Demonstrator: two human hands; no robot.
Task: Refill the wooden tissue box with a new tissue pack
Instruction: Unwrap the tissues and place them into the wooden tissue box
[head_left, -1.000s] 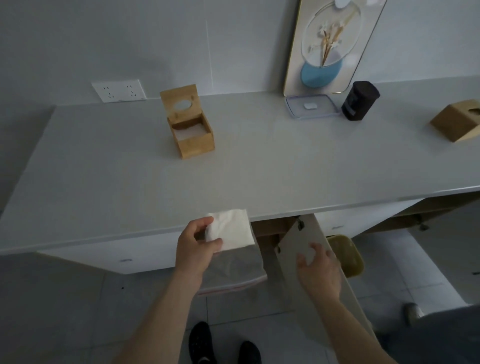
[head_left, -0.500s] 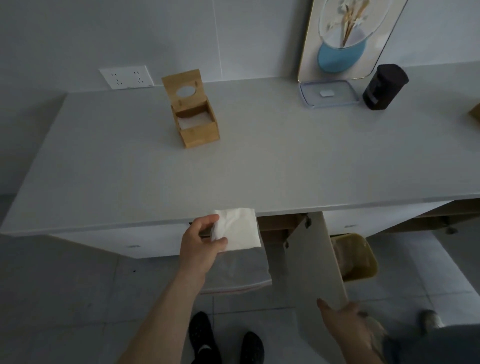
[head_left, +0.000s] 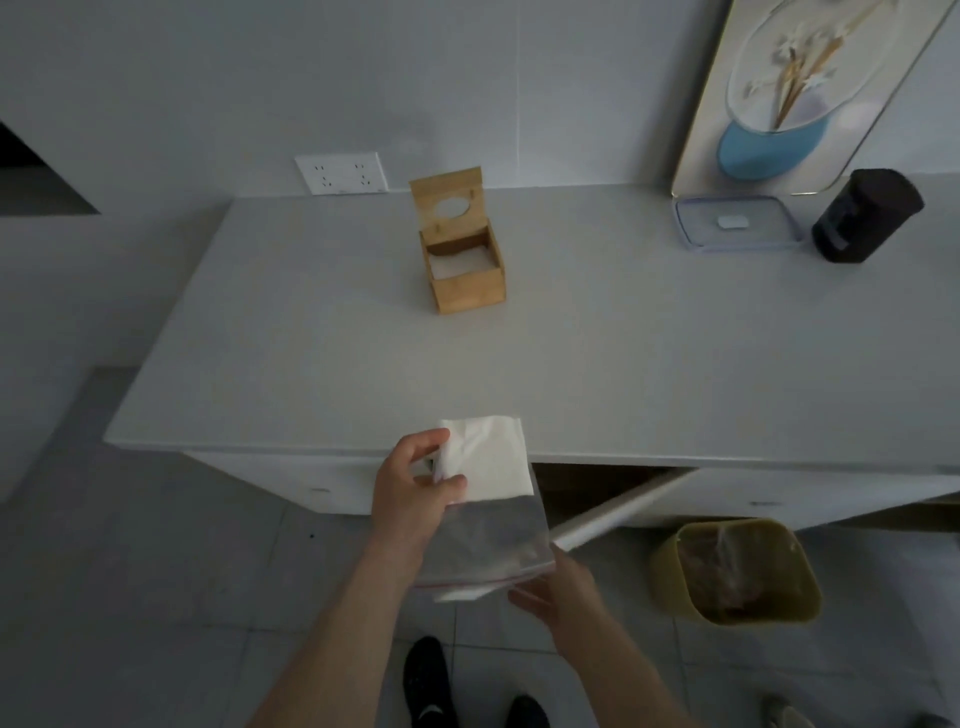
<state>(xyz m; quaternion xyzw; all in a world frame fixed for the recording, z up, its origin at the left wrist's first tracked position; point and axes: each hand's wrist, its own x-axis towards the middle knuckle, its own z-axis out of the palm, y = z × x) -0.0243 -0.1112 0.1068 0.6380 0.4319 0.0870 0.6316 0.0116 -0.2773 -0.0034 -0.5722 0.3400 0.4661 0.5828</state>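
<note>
The wooden tissue box stands on the white counter near the back, its hinged lid with a round hole raised upright. A thin layer of white tissue lies inside. My left hand grips a white tissue stack that sticks out of a clear zip bag, held at the counter's front edge. My right hand touches the bag's lower end from below; how firmly its fingers hold it is hidden by the bag.
A white cabinet door under the counter stands ajar. An olive bin with a liner sits on the floor at the right. A clear lid, a black cylinder and a framed picture are at the back right. A wall socket is behind.
My right hand left the cabinet door, dropped low, then came up to the bag's lower end. The door swung partly closed. The left hand kept its hold on the tissue stack.
</note>
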